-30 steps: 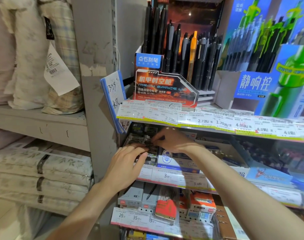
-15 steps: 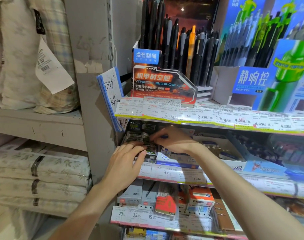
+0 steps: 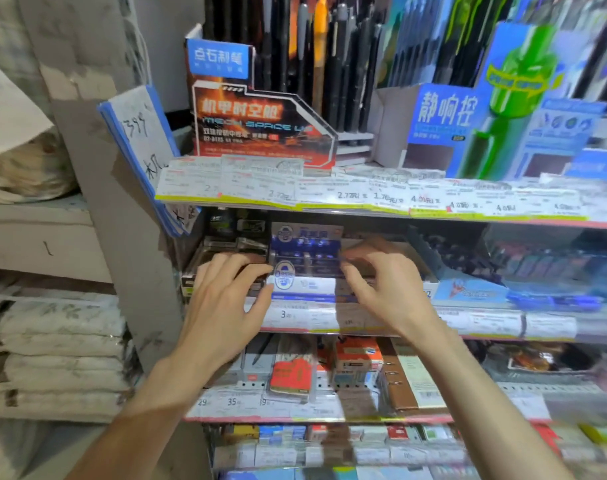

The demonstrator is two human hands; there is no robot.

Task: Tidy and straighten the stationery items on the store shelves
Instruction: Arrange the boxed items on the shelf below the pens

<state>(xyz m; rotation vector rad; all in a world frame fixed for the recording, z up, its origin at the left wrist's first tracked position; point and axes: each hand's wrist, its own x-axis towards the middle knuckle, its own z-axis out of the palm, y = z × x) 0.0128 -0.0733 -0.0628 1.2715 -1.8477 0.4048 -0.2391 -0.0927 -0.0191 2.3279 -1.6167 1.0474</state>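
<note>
On the middle shelf stands a blue-and-white display box of pens (image 3: 304, 261), behind a price strip (image 3: 295, 315). My left hand (image 3: 226, 303) has its fingertips and thumb against the box's left side. On the box's right side my right hand (image 3: 387, 289) presses with curled fingers, so the box sits between both hands. A dark tray of small packs (image 3: 226, 245) lies just left of the box, partly hidden by my left fingers. The picture is blurred by motion.
On the top shelf stand an orange-and-black pen display (image 3: 260, 126) and a blue-and-green one (image 3: 496, 109). Red and grey boxed items (image 3: 291, 374) fill the lower shelf. A grey upright (image 3: 122, 216) carries a hanging blue sign (image 3: 139, 133). Folded bedding (image 3: 53, 341) lies left.
My right hand has left the dark tray and moved right to the far side of the blue-and-white box. My left hand has slid right to the box's near side.
</note>
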